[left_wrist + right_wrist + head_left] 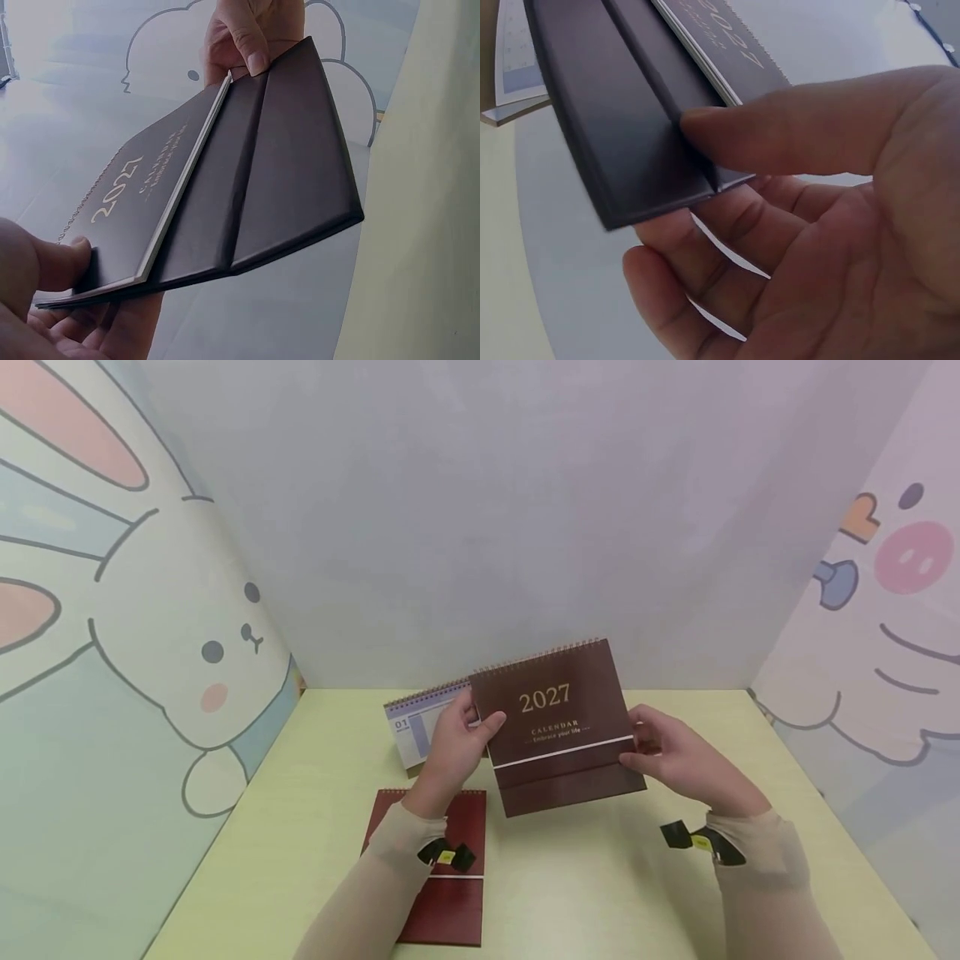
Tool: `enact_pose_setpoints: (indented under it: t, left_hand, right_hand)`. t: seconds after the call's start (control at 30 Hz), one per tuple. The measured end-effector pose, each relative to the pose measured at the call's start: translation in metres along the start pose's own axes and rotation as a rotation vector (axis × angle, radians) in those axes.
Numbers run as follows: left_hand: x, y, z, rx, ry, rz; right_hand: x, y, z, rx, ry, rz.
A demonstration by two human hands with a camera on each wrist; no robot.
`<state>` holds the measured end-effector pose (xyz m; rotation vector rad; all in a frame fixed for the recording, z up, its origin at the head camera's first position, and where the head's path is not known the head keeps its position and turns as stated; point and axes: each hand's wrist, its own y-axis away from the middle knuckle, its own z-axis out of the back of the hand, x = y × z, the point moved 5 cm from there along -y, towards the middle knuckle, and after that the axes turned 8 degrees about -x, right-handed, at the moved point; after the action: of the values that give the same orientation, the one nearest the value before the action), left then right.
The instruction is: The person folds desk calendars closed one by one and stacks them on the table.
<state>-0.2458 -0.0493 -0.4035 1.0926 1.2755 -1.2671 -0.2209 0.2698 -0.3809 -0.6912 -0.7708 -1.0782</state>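
A dark brown desk calendar (558, 727) marked 2027 in gold is held up over the table, tilted, with its spiral binding along the top. My left hand (457, 739) pinches its left edge, thumb on the cover and fingers behind, as the left wrist view also shows at the thumb (64, 262). At the lower right edge, my right hand (675, 752) grips it between thumb and fingers; in the right wrist view the thumb (780, 131) presses on the lower flap (607, 112).
Behind the left hand stands a white and lilac desk calendar (412, 727) open at 01, partly hidden. A red calendar (450, 910) lies flat at the front left under the left forearm. The pale yellow table (315, 793) meets walls printed with cartoon animals.
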Motion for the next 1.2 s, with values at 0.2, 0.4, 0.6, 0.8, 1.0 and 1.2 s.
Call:
enact_pose_setpoints:
  t: [0.2, 0.4, 0.6, 0.8, 1.0, 1.2]
  left_hand:
    - [0.003, 0.005, 0.001, 0.029, -0.025, 0.007]
    - [0.01, 0.009, -0.001, 0.059, -0.03, 0.024]
    - [0.018, 0.013, -0.002, 0.064, -0.019, 0.053]
    - [0.024, 0.013, -0.003, 0.064, -0.033, 0.055]
    - [0.029, 0.012, -0.003, 0.073, -0.043, 0.068]
    - [0.037, 0.009, -0.004, 0.087, -0.05, 0.087]
  right_hand:
    - [0.006, 0.006, 0.0, 0.037, 0.077, 0.026]
    - [0.008, 0.012, -0.004, 0.083, 0.106, 0.034]
    - [0.008, 0.015, -0.008, 0.136, 0.133, -0.017]
    - [0.006, 0.014, -0.011, 0.159, 0.139, -0.046]
    - [0.004, 0.012, -0.013, 0.173, 0.164, -0.062]
    - [0.002, 0.012, -0.015, 0.186, 0.184, -0.065]
